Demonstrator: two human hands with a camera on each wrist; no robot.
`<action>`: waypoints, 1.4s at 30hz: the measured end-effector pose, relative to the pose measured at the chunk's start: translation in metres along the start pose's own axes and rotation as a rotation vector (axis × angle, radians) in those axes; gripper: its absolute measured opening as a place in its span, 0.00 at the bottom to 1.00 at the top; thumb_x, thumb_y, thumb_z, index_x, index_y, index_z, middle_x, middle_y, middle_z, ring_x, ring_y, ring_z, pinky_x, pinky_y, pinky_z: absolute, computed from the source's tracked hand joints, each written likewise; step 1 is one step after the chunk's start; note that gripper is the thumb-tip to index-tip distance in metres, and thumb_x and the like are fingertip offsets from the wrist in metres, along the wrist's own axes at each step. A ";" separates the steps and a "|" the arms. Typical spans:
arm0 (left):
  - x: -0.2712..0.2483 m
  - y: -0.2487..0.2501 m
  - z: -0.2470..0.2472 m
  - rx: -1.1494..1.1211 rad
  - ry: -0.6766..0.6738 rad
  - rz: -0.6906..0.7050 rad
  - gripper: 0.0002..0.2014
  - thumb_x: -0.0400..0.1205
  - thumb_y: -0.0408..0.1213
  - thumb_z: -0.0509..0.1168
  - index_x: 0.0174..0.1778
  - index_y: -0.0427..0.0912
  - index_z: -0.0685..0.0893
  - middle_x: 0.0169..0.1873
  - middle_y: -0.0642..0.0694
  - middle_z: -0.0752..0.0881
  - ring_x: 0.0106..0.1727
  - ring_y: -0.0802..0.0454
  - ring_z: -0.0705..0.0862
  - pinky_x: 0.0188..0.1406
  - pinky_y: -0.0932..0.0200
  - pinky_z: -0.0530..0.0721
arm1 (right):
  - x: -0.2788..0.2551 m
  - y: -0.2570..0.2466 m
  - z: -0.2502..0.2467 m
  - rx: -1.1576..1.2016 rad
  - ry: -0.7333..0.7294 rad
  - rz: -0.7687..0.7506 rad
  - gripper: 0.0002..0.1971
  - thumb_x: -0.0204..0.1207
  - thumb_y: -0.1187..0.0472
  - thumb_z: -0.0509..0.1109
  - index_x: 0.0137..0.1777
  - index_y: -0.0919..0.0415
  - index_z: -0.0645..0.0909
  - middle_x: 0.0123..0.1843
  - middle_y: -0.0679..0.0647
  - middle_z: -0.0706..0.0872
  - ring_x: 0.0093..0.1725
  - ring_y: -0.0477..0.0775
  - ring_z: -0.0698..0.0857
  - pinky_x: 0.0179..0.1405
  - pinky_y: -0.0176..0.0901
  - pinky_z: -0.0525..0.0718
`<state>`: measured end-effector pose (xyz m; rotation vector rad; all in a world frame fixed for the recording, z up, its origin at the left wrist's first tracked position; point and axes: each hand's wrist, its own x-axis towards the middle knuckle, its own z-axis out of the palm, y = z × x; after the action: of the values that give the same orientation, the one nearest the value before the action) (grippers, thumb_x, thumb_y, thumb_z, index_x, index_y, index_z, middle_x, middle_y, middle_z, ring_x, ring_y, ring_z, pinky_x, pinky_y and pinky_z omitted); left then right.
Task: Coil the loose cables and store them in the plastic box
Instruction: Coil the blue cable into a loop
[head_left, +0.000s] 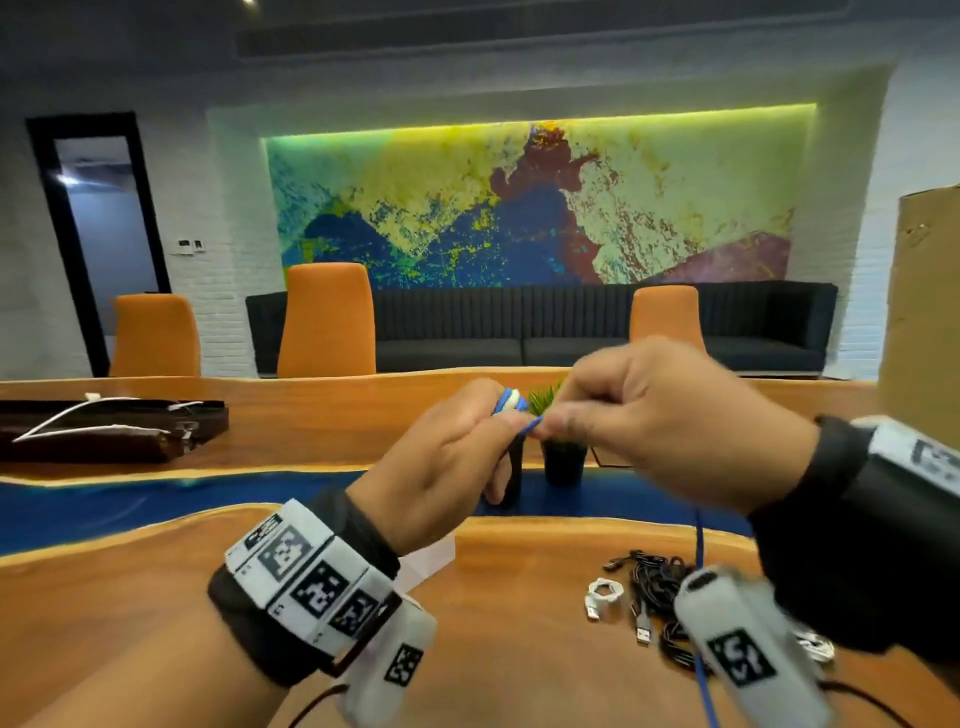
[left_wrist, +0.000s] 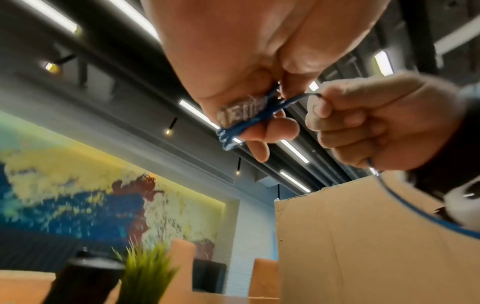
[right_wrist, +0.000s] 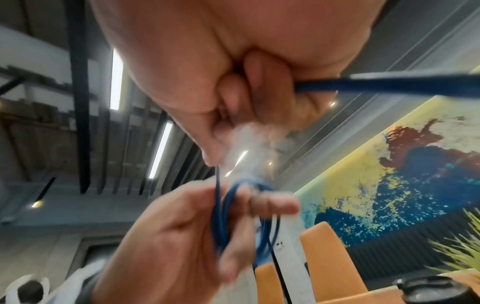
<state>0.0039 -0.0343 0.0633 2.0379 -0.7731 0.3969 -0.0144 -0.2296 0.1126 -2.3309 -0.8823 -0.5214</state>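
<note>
Both hands are raised above the wooden table. My left hand grips a small coil of blue cable with a white plug end; the loops show around its fingers and in the right wrist view. My right hand pinches the free run of the same blue cable just right of the coil, fingers curled. The cable's tail hangs down from the right fist toward the table. A translucent plastic box peeks out behind my left wrist, mostly hidden.
A heap of black cables and a small white coiled cable lie on the table under my right wrist. A potted plant and a dark cup stand behind the hands. A tall cardboard box rises at right. A dark case sits far left.
</note>
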 end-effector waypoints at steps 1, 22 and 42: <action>-0.003 0.003 -0.001 -0.109 -0.048 -0.049 0.17 0.87 0.45 0.53 0.50 0.35 0.80 0.33 0.43 0.88 0.29 0.55 0.78 0.33 0.59 0.76 | 0.003 0.005 -0.008 0.030 0.058 -0.007 0.08 0.75 0.54 0.75 0.37 0.56 0.88 0.30 0.52 0.87 0.30 0.49 0.81 0.33 0.43 0.80; 0.014 0.014 0.003 -0.267 -0.135 -0.187 0.16 0.78 0.43 0.60 0.50 0.31 0.77 0.37 0.37 0.82 0.30 0.48 0.72 0.28 0.55 0.65 | 0.005 0.040 0.021 0.093 0.100 -0.150 0.11 0.79 0.54 0.72 0.36 0.54 0.86 0.32 0.52 0.88 0.32 0.50 0.82 0.32 0.44 0.80; 0.046 -0.017 0.007 -0.638 0.267 -0.078 0.13 0.90 0.41 0.56 0.51 0.34 0.76 0.57 0.32 0.90 0.49 0.46 0.93 0.45 0.49 0.88 | -0.002 0.062 0.109 0.126 -0.290 0.125 0.08 0.84 0.58 0.64 0.57 0.50 0.84 0.33 0.45 0.83 0.32 0.39 0.80 0.35 0.34 0.79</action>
<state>0.0499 -0.0498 0.0738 1.3793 -0.5594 0.3170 0.0432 -0.1984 0.0056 -2.3607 -0.8632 -0.0730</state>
